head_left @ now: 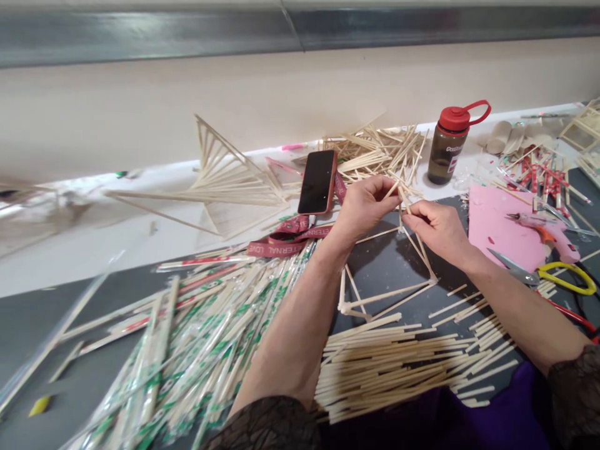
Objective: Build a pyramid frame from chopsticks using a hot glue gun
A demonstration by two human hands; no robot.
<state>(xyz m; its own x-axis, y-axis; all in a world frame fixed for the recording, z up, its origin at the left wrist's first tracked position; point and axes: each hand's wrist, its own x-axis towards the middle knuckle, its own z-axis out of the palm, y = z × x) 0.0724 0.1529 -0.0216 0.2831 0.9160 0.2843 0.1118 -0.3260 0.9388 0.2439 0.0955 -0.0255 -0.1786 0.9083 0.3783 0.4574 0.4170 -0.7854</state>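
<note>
My left hand is closed in a pinch on a thin wooden chopstick near the top corner of a chopstick frame. Beside it, my right hand has its thumb and fingers pinched on the same upper corner, where several sticks meet. The frame's lower sticks rest on the dark table, joined at the corners by whitish blobs. My fingers partly hide the upper joint. Just below the frame lies a spread of loose chopsticks.
Wrapped chopsticks cover the left side. Behind them stand a larger stick structure, a phone on a red lanyard and a bottle. Scissors and a pink glue gun lie at right by a pink sheet.
</note>
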